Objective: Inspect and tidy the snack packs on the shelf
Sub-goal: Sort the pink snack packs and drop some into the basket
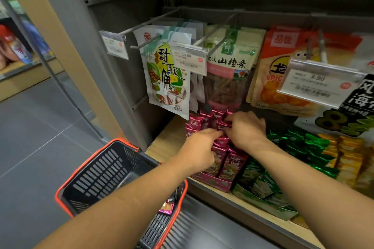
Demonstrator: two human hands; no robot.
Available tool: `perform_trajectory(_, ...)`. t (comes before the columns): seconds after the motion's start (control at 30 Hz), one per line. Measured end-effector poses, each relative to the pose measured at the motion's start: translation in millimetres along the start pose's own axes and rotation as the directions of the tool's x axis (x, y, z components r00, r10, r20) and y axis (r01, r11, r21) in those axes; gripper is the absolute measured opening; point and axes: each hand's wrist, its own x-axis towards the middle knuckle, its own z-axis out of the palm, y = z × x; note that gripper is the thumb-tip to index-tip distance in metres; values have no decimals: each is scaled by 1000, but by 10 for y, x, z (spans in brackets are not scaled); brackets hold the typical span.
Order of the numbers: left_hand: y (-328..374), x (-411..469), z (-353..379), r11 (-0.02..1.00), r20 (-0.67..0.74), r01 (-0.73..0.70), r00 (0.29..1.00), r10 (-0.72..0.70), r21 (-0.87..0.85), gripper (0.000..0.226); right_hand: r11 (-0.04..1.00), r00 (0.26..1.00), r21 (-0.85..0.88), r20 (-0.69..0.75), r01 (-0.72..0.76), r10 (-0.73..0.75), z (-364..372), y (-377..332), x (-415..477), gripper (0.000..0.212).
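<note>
Packs in pink wrappers, the pink packs (232, 164), stand upright in two rows inside a pink carton (212, 181) near the left end of the shelf (162, 143). The rows run from the near shelf edge toward the far wall, so their long line points away from you and a little left.

Your hands meet over the middle of those rows. Your left hand (199, 147) comes in from the near left with curled fingers. Your right hand (245, 129) arches over from the right. Both sets of fingertips appear to pinch the top of one middle pack (221, 127). Neither hand is clearly nearer, because they touch it together.

Room is tight on three sides:
- **Right:** green packs (303, 143) press against the carton, with yellow packs (348, 153) beyond them.
- **Above the far end:** the hanging bags (228, 70) drop almost to the pack tops, so lifting straight up there would likely brush them.
- **Left:** bare shelf wood beside the carton gives you the only free room.

A basket (113, 170) hangs from your left forearm just off the near shelf edge. I'd judge that a wide left elbow swing would make it swing.
</note>
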Motion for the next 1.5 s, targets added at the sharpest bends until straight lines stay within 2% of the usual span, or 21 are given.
perform_trajectory(0.1, -8, -34, 36, 998, -12, 33, 999, -33, -47, 68, 998, 985, 26, -163, 58, -53, -23, -46, -50, 18)
perform_trajectory(0.17, -19, -29, 46, 990, -10, 77, 997, -78, -116, 66, 981, 940, 114, -322, 159, -115, -140, -92, -163, 17)
perform_trajectory(0.27, 2, 5, 33, 959, 14, 135, 991, -136, -248, 62, 935, 810, -1, -499, 356, -309, -393, -89, -428, 20)
perform_trajectory(0.4, 65, 30, 17, 896, 150, 240, 969, -197, -373, 74, 783, 595, -237, -535, 575, -599, -762, 165, -979, 11)
perform_trajectory(0.47, 87, 18, -1, 885, 201, 283, 954, -221, -371, 81, 749, 555, -250, -537, 614, -635, -946, 311, -1295, 10)
perform_trajectory(0.57, 133, -72, -62, 889, 217, 287, 951, -221, -356, 87, 752, 574, -122, -571, 648, -587, -1210, 425, -1762, 9)
perform_trajectory(0.63, 173, -168, -120, 891, 187, 287, 954, -234, -351, 85, 770, 568, -144, -595, 621, -569, -1302, 450, -1998, 11)
perform_trajectory(0.67, 197, -224, -150, 897, 157, 289, 956, -249, -333, 82, 797, 598, -118, -598, 593, -533, -1323, 454, -2078, 12)
perform_trajectory(0.77, 356, -396, -299, 904, 58, 308, 951, -304, -297, 59, 859, 808, 204, -492, 470, -325, -1350, 438, -2185, 24)
perform_trajectory(0.8, 435, -450, -376, 896, 34, 303, 950, -310, -323, 49, 848, 861, 319, -434, 423, -266, -1347, 441, -2187, 27)
perform_trajectory(0.87, 667, -601, -573, 863, 37, 279, 956, -291, -421, 30, 806, 911, 473, -366, 357, -189, -1323, 469, -2169, 31)
perform_trajectory(0.93, 910, -791, -750, 768, 153, 232, 973, -174, -597, 20, 769, 929, 549, -333, 327, -158, -1285, 467, -2145, 29)
perform_trajectory(1.0, 1151, -993, -838, 639, 268, 204, 963, 3, -741, 26, 743, 926, 573, -336, 346, -172, -1250, 434, -2140, 27)
perform_trajectory(1.03, 1243, -1080, -836, 645, 233, 146, 971, 52, -750, 25, 721, 920, 590, -350, 364, -178, -1232, 407, -2143, 26)
perform_trajectory(1.1, 1363, -1205, -782, 703, 38, 10, 999, 25, -711, 14, 597, 927, 718, -351, 358, -132, -1205, 358, -2131, 28)
perform_trajectory(1.13, 1402, -1245, -755, 679, -32, -8, 999, -22, -734, 15, 494, 947, 812, -308, 311, -89, -1201, 332, -2120, 31)
perform_trajectory(1.2, 1436, -1275, -735, 524, -49, 20, 992, -118, -851, 23, 340, 987, 926, -145, 162, -75, -1179, 283, -2080, 36)
perform_trajectory(1.27, 1431, -1283, -743, 350, -27, 30, 987, -159, -936, 27, 349, 987, 936, 15, 43, -162, -1135, 254, -2054, 48)
perform_trajectory(1.3, 1428, -1282, -756, 297, -32, 18, 986, -163, -955, 26, 367, 977, 930, 43, 37, -209, -1111, 232, -2058, 51)
perform_trajectory(1.37, 1413, -1268, -799, 256, -52, -4, 983, -178, -967, 20, 370, 967, 927, 32, 67, -254, -1070, 193, -2080, 51)
perform_trajectory(1.5, 1330, -1243, -875, 259, -66, -1, 968, -242, -966, 17, 500, 961, 856, 11, 134, -276, -1029, 165, -2072, 62)
